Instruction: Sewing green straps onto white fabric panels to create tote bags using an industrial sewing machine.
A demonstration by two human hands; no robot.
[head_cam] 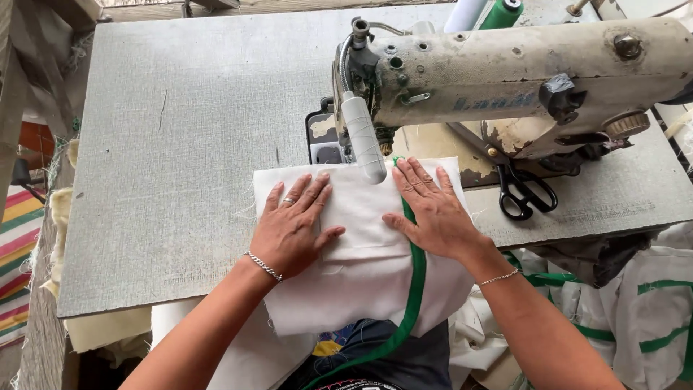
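Head view: both hands, left hand [292,227] and right hand [433,213], press flat and open on white cloth [361,282]; fingertips near the sewing machine [505,79] needle risk a prick.

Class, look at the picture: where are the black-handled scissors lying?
The scissors lie on the grey sewing table, under the sewing machine arm, just right of the right hand.

We have one view only, worn on the head: it looks steeply down and forward, from close range, across the grey desk [180,144] toward the sewing machine [505,72].
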